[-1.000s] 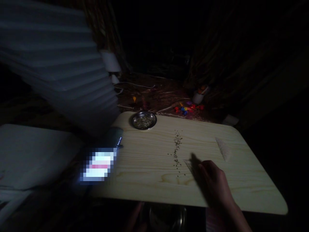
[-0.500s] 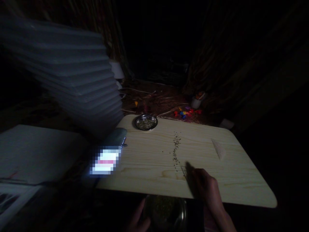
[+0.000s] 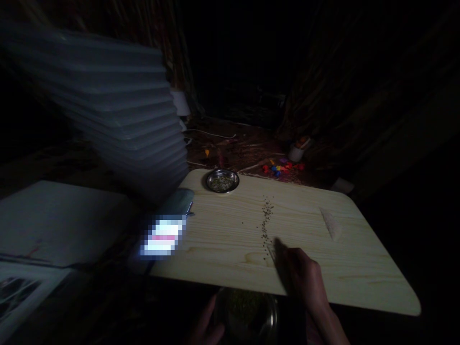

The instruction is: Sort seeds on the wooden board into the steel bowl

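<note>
Seeds on a dim desk (image 3: pixel 359 258)
Right hand (image 3: pixel 304 275) rests at the seed trail's (image 3: pixel 266 223) six-o'clock end; left hand (image 3: pixel 206 326) cups a bowl (image 3: pixel 247 314) below the edge.

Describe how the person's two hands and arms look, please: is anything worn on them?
The scene is very dark. Both hands are bare: no gloves, rings or watch show. The right hand and its forearm appear without a sleeve as far as the picture edge. Of the left hand, only some fingers show at the bottom, in deep shadow; whether it has a sleeve cannot be seen.
</note>
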Demonstrator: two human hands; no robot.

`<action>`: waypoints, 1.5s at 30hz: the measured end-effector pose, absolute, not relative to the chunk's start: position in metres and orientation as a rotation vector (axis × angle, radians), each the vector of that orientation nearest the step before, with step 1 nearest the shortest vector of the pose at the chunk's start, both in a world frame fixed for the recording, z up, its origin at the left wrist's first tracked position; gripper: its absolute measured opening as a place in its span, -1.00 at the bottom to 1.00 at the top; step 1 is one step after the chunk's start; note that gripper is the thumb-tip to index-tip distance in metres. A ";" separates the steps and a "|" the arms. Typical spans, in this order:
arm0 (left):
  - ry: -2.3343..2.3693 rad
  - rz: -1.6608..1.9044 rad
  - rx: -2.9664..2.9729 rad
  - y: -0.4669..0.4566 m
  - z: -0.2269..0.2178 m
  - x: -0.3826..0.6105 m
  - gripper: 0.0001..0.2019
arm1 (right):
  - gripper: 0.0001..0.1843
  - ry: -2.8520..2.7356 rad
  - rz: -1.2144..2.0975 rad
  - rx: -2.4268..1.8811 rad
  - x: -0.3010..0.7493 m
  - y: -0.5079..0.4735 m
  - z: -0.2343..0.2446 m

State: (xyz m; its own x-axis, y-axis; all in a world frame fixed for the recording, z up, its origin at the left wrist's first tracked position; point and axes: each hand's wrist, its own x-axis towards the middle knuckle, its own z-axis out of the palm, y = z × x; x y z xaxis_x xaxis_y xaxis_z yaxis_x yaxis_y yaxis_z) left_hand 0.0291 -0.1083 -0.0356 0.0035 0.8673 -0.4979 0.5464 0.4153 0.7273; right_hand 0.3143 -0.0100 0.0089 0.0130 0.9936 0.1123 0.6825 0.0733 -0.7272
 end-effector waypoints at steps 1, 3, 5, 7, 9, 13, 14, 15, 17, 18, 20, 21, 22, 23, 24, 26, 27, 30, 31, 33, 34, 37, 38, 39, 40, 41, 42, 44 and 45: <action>1.674 0.389 1.278 -0.107 -0.031 0.030 -0.34 | -0.63 -1.738 0.639 -1.670 0.313 -0.009 0.010; 1.673 0.356 1.273 -0.103 -0.024 0.031 -0.35 | -0.64 -1.750 0.642 -1.663 0.309 -0.006 0.012; 1.698 0.258 1.267 -0.099 -0.018 0.033 -0.37 | -0.65 -1.758 0.649 -1.652 0.305 -0.003 0.014; 1.718 0.201 1.300 -0.096 -0.015 0.034 -0.40 | -0.66 -1.763 0.653 -1.646 0.301 0.001 0.015; 1.713 0.205 1.290 -0.095 -0.014 0.034 -0.41 | -0.66 -1.771 0.649 -1.638 0.298 0.004 0.015; 1.678 0.268 1.199 -0.096 -0.023 0.031 -0.39 | -0.64 -1.809 0.608 -1.637 0.292 0.013 0.015; 1.657 0.309 1.190 -0.097 -0.029 0.030 -0.37 | -0.65 -1.820 0.598 -1.636 0.290 0.015 0.016; 1.645 0.359 1.165 -0.098 -0.036 0.028 -0.35 | -0.65 -1.833 0.594 -1.628 0.288 0.017 0.017; 1.619 0.413 1.132 -0.100 -0.049 0.024 -0.31 | -0.67 -1.862 0.611 -1.595 0.285 0.021 0.020; 1.592 0.421 1.133 -0.100 -0.053 0.023 -0.30 | -0.69 -1.876 0.626 -1.576 0.283 0.022 0.021; 1.583 0.425 1.123 -0.099 -0.055 0.022 -0.28 | -0.71 -1.905 0.647 -1.554 0.280 0.022 0.023; 1.600 0.419 1.114 -0.097 -0.051 0.023 -0.29 | -0.73 -1.921 0.654 -1.550 0.278 0.021 0.023; 1.624 0.406 1.085 -0.095 -0.046 0.024 -0.30 | -0.74 -1.936 0.662 -1.551 0.277 0.020 0.023; 1.622 0.420 1.082 -0.093 -0.039 0.026 -0.31 | -0.76 -1.950 0.669 -1.550 0.275 0.018 0.023; 1.640 0.413 1.071 -0.092 -0.033 0.028 -0.31 | -0.77 -1.964 0.680 -1.544 0.273 0.016 0.022; 1.668 0.403 1.051 -0.089 -0.025 0.030 -0.32 | -0.78 -1.986 0.707 -1.516 0.269 0.012 0.022; 1.692 0.396 1.043 -0.089 -0.025 0.030 -0.32 | -0.79 -1.997 0.726 -1.498 0.267 0.010 0.021; 1.695 0.491 1.040 -0.094 -0.040 0.025 -0.29 | -0.80 -2.030 0.792 -1.436 0.261 0.004 0.023; 1.684 0.523 1.053 -0.096 -0.046 0.023 -0.25 | -0.80 -2.040 0.811 -1.419 0.258 0.002 0.024; 1.620 0.568 1.095 -0.099 -0.053 0.018 -0.21 | -0.80 -2.062 0.845 -1.389 0.253 -0.004 0.026; 1.608 0.570 1.099 -0.100 -0.053 0.017 -0.20 | -0.81 -2.072 0.861 -1.376 0.249 -0.008 0.027; 1.579 0.499 1.072 -0.101 -0.041 0.015 -0.11 | -0.81 -2.102 0.922 -1.340 0.241 -0.022 0.029; 1.595 0.499 1.061 -0.101 -0.037 0.014 -0.07 | -0.82 -2.109 0.949 -1.332 0.239 -0.027 0.029; 1.598 0.495 1.066 -0.101 -0.034 0.013 -0.04 | -0.82 -2.106 0.977 -1.327 0.239 -0.030 0.029; 1.597 0.497 1.079 -0.102 -0.033 0.012 -0.03 | -0.81 -2.096 1.000 -1.328 0.240 -0.033 0.029; 1.596 0.501 1.100 -0.103 -0.033 0.011 -0.05 | -0.81 -2.071 1.012 -1.337 0.242 -0.034 0.029; 1.603 0.516 1.132 -0.104 -0.035 0.010 -0.08 | -0.80 -2.032 1.010 -1.352 0.247 -0.034 0.030; 1.601 0.535 1.164 -0.106 -0.038 0.009 -0.16 | -0.76 -1.929 0.956 -1.411 0.259 -0.028 0.031; 1.601 0.536 1.174 -0.107 -0.039 0.010 -0.18 | -0.74 -1.872 0.910 -1.450 0.267 -0.024 0.031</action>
